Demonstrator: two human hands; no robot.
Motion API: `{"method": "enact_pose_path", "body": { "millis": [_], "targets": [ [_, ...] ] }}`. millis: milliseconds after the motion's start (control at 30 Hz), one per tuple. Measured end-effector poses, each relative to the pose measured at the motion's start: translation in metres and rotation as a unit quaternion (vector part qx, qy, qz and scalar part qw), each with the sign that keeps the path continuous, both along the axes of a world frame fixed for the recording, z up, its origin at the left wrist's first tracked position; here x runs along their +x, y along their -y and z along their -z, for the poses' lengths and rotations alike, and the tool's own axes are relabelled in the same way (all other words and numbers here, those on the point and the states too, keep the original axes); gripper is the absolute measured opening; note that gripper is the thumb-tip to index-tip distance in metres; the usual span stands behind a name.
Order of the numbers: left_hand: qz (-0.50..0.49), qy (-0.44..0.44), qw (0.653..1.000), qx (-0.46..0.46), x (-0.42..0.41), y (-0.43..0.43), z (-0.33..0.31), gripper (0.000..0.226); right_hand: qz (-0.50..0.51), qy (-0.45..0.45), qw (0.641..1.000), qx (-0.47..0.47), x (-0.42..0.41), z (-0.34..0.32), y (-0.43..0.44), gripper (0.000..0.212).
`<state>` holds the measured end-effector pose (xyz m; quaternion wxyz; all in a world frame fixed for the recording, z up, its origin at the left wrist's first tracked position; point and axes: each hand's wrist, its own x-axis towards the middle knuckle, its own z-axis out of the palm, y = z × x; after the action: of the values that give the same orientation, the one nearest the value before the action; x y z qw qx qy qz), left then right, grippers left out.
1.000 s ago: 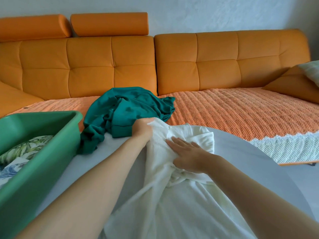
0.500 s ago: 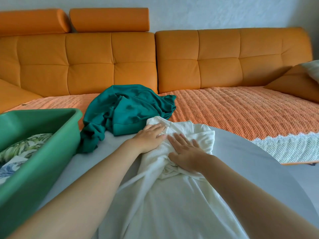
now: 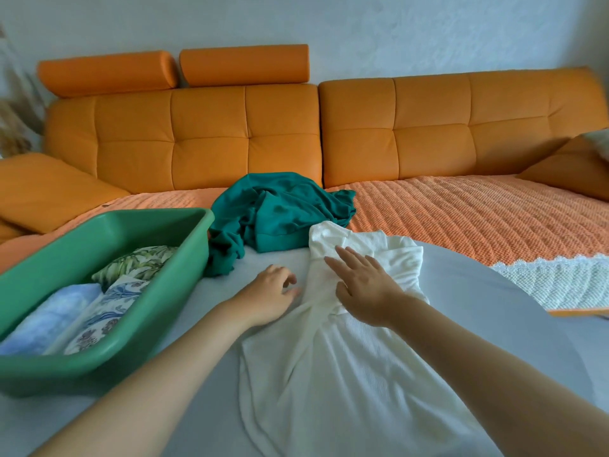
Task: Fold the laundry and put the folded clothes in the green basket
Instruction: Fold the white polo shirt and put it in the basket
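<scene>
A: Where is the white garment [image 3: 346, 351] seen?
B: It is spread on the grey table [image 3: 494, 311], running from the centre toward six o'clock; its upper end is bunched and folded over near twelve o'clock.
A: And the hands?
B: The right hand [image 3: 365, 288] is laid flat on the bunched upper part, fingers spread, nothing gripped; the left hand [image 3: 268, 296] is placed at nine o'clock of it, fingers loosely curled, fingertips touching the garment's left edge; nothing is seen pinched in it.
A: The basket?
B: The green basket [image 3: 108, 354] is set at nine o'clock on the table; folded patterned and blue pieces are lying inside; a crumpled teal garment [image 3: 280, 212] is heaped at eleven o'clock, between basket and white garment, at the edge of the orange sofa [image 3: 395, 133].
</scene>
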<state>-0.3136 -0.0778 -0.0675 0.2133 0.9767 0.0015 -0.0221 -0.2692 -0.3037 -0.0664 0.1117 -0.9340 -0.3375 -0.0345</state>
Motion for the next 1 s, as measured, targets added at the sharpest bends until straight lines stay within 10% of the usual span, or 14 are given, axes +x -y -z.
{"method": "enact_pose_path", "body": {
  "millis": [333, 567, 700, 867, 1000],
  "targets": [
    [0.037, -0.078, 0.996, 0.031, -0.055, -0.005, -0.010, 0.024, -0.045, 0.118, 0.992, 0.003, -0.086, 0.005, -0.009, 0.032],
    [0.018, -0.071, 0.997, -0.026, -0.073, 0.010, -0.039, 0.022, -0.084, -0.126, 0.988, -0.036, -0.123, -0.006, -0.007, 0.040],
    [0.047, -0.065, 0.980, -0.184, -0.090, 0.039, -0.065, 0.010, 0.074, -0.215, 0.967, 0.115, -0.113, -0.035, 0.003, 0.026],
    [0.130, -0.166, 0.915, -0.344, -0.107, 0.084, -0.069, 0.036, 0.244, -0.413, 0.804, 0.352, -0.090, -0.057, 0.027, 0.046],
    [0.244, -0.307, 0.878, -0.276, -0.108, 0.089, -0.059, 0.035, 0.299, -0.344, 0.875, 0.164, -0.091, -0.044, 0.034, 0.038]
  ]
}}
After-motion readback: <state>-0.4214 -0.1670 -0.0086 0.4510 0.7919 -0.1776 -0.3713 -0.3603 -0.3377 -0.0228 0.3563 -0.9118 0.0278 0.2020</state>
